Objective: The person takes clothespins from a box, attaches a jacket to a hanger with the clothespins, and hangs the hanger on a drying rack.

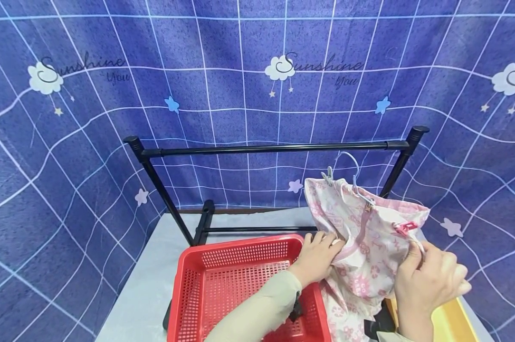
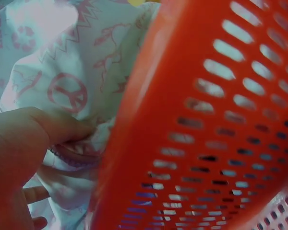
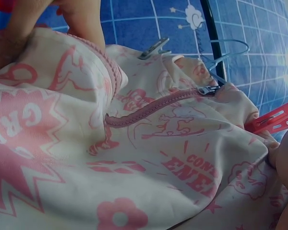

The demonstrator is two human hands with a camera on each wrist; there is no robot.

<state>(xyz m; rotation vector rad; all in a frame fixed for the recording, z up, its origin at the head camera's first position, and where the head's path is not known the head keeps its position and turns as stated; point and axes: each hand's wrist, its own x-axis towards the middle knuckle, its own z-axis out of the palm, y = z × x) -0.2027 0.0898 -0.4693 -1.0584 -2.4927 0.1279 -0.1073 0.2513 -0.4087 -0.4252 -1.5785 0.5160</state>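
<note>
A white garment with pink prints (image 1: 364, 237) hangs from a light blue hanger (image 1: 358, 168). A grey clothespin (image 1: 328, 175) clips its left top edge, and a red clip (image 1: 406, 228) sits at its right. My left hand (image 1: 315, 254) pinches the garment's left side, its thumb over the cloth beside a pink zipper in the left wrist view. Below the red clip, my right hand (image 1: 430, 280) grips the right edge between thumb and fingers. The zipper (image 3: 149, 110) runs open across the front in the right wrist view. Whether the hanger's hook touches the rail, I cannot tell.
A black rack rail (image 1: 257, 149) spans behind the garment on two slanted posts. The red perforated basket (image 1: 240, 243) stands at front centre under my left forearm. A yellow container (image 1: 454, 323) is at the lower right, partly hidden by my right hand. A patterned blue curtain (image 1: 249, 90) encloses the table.
</note>
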